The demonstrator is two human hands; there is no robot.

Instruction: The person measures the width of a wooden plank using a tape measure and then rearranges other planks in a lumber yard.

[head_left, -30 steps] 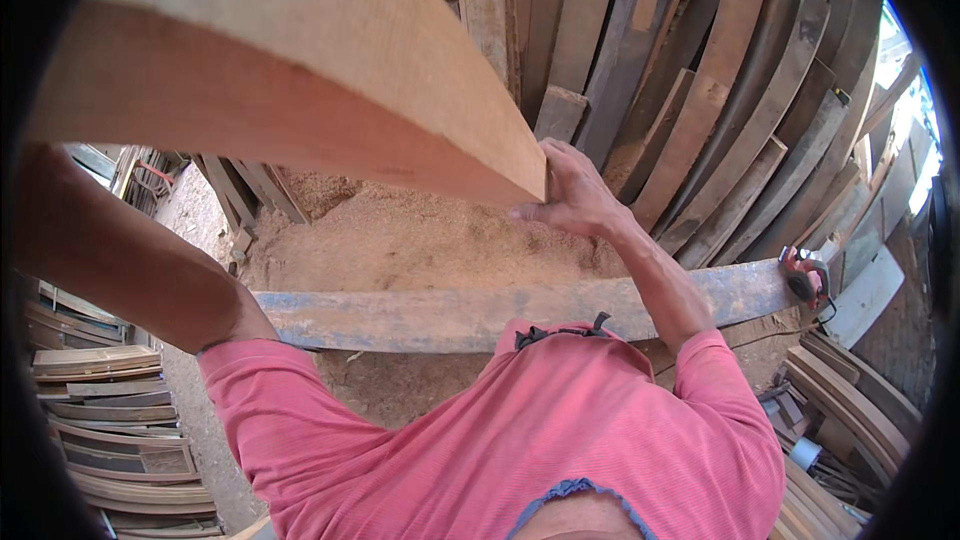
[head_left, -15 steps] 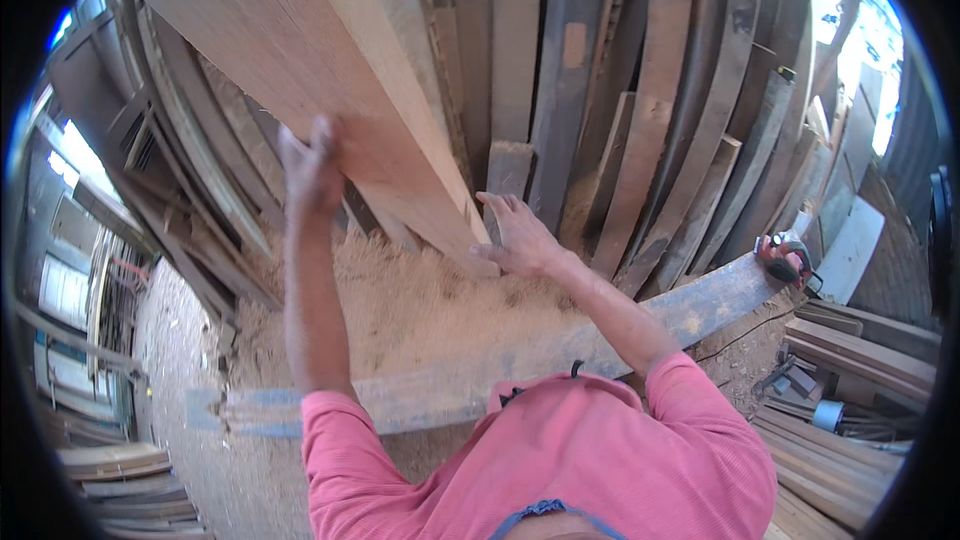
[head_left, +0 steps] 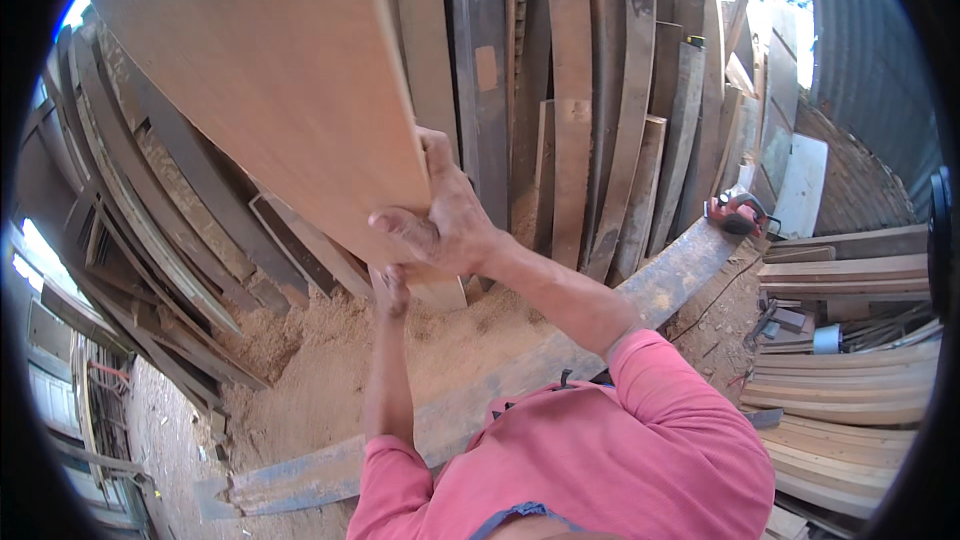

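The right hand (head_left: 448,225) is pinching the board (head_left: 275,80), which is slanting upward beyond its fingers. The left hand (head_left: 393,292) is sitting just below them, finger state unclear. Holding near one end may be risking tipping.

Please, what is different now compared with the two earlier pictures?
The wooden board has swung from lying across the view to a steeper slant, its broad face toward the camera. The right hand, open at the board's lower end half a second ago, now grips its right edge. The left hand has moved down to the lower end. The red power tool stays on the long beam.
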